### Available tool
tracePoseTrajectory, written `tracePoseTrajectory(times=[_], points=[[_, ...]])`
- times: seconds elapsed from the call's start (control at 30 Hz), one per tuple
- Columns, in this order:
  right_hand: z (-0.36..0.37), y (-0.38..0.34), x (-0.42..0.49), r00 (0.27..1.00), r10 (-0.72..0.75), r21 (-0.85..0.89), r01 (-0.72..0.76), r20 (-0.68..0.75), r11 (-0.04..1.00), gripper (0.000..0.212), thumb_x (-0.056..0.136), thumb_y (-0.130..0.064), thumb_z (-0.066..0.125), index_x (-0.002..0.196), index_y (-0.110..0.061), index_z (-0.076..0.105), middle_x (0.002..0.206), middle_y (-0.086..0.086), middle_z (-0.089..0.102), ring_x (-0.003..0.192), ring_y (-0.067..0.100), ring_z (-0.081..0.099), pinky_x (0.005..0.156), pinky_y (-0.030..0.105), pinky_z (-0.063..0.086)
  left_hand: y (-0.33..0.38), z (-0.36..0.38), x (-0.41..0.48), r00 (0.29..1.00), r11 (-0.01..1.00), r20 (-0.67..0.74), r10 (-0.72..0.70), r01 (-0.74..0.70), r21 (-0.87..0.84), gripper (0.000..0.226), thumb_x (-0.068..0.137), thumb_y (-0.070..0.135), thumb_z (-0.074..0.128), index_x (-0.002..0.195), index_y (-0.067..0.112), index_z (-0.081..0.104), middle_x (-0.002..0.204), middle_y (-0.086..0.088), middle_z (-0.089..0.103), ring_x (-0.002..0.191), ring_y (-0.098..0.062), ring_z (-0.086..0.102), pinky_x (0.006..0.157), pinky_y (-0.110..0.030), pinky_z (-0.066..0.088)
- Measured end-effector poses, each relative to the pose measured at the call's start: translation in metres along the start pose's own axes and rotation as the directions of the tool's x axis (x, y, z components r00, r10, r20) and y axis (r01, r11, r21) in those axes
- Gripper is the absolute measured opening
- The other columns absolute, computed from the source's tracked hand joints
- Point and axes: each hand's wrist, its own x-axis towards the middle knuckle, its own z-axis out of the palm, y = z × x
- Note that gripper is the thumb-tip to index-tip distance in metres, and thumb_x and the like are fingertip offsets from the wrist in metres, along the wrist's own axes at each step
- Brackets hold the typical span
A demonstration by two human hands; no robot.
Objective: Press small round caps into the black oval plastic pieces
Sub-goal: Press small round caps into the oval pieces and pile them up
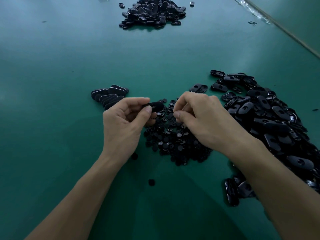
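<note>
Black oval piece [153,106] pinched in left hand [124,122]; right hand [204,118] curled just beside, above cap pile [173,139], grasp unclear

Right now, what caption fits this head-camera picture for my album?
Left hand holds an oval piece; right hand curls over the caps on a green table.

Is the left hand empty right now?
No, the left hand pinches a black oval piece between thumb and fingers above the pile of round caps.

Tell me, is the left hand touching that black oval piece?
Touching. The head view shows the left hand pinching the black oval piece between its thumb and fingers.
</note>
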Motion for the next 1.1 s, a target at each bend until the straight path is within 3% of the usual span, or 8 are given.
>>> tracePoseTrajectory(times=[0.17,0.33,0.43,0.53,0.6,0.73,0.9,1.1], points=[[-0.002,-0.008,0.0,0.999,-0.039,0.032,0.039,-0.023,0.999,0.015,0.096,-0.02,0.065,0.108,-0.024,0.073,0.082,-0.008,0.072,0.086,0.006,0.065,0.084,0.03,0.056,0.0,-0.001,0.001,1.0,1.0,0.002,0.001,-0.001,0.005,0.017,0.091,-0.004,0.067,0.095,0.013,0.07,0.081,-0.004,0.075,0.073,-0.017,0.074,0.067,-0.025,0.059],[-0.002,-0.009,-0.001,1.0,-0.026,0.062,0.027,-0.007,0.998,0.014,0.097,-0.014,0.062,0.092,-0.023,0.071,0.076,-0.007,0.071,0.069,0.003,0.068,0.072,0.03,0.06,-0.002,-0.001,0.0,1.0,1.0,0.0,-0.005,0.005,0.012,0.017,0.091,-0.002,0.068,0.095,0.014,0.071,0.083,-0.006,0.075,0.074,-0.019,0.074,0.067,-0.026,0.059],[-0.003,-0.009,-0.001,1.0,-0.026,0.069,0.026,-0.006,0.997,0.01,0.096,-0.015,0.065,0.093,-0.024,0.07,0.076,-0.006,0.071,0.071,0.003,0.068,0.073,0.028,0.059,-0.002,-0.002,0.001,1.0,1.0,0.002,-0.012,0.012,0.008,0.017,0.091,-0.002,0.067,0.095,0.015,0.071,0.082,-0.006,0.074,0.075,-0.019,0.074,0.067,-0.026,0.059],[-0.003,-0.01,-0.001,0.998,-0.052,0.058,0.054,-0.045,0.997,0.01,0.091,-0.018,0.072,0.096,-0.025,0.078,0.074,-0.016,0.069,0.076,-0.005,0.065,0.074,0.008,0.05,-0.002,-0.003,0.001,1.0,1.0,0.01,-0.013,0.013,0.014,0.016,0.091,-0.002,0.067,0.096,0.014,0.071,0.081,-0.004,0.074,0.075,-0.018,0.074,0.067,-0.026,0.059],[-0.004,-0.012,-0.001,0.997,-0.051,0.062,0.055,-0.065,0.997,0.011,0.09,-0.019,0.074,0.098,-0.024,0.08,0.077,-0.02,0.069,0.08,-0.008,0.064,0.076,0.004,0.047,-0.001,-0.002,0.001,1.0,1.0,0.01,-0.016,0.016,0.015,0.017,0.091,-0.002,0.067,0.095,0.014,0.07,0.081,-0.004,0.074,0.074,-0.017,0.074,0.067,-0.025,0.059],[-0.005,-0.011,0.001,0.995,-0.043,0.081,0.05,-0.086,0.995,0.013,0.091,-0.018,0.071,0.101,-0.022,0.079,0.074,-0.021,0.066,0.075,-0.006,0.066,0.078,0.007,0.05,0.0,-0.001,0.001,1.0,1.0,0.006,-0.026,0.025,0.017,0.016,0.091,-0.002,0.067,0.095,0.013,0.07,0.08,-0.004,0.074,0.073,-0.017,0.074,0.066,-0.025,0.059],[-0.004,-0.012,0.0,0.998,-0.025,0.147,0.033,-0.055,0.989,0.009,0.094,-0.015,0.067,0.089,-0.019,0.074,0.07,-0.006,0.072,0.06,0.001,0.069,0.064,0.021,0.059,0.002,-0.001,0.0,0.999,0.999,0.009,-0.034,0.034,0.024,0.016,0.09,-0.003,0.068,0.095,0.013,0.07,0.079,-0.004,0.074,0.073,-0.017,0.074,0.066,-0.025,0.059],[-0.002,-0.016,-0.001,0.995,-0.056,0.142,0.068,-0.086,0.988,0.008,0.09,-0.02,0.073,0.093,-0.025,0.079,0.069,-0.011,0.07,0.065,-0.005,0.066,0.065,0.01,0.051,0.004,0.0,-0.001,0.999,0.999,0.029,-0.044,0.043,0.032,0.017,0.09,-0.005,0.067,0.094,0.012,0.069,0.077,-0.002,0.074,0.072,-0.016,0.074,0.066,-0.023,0.059]])
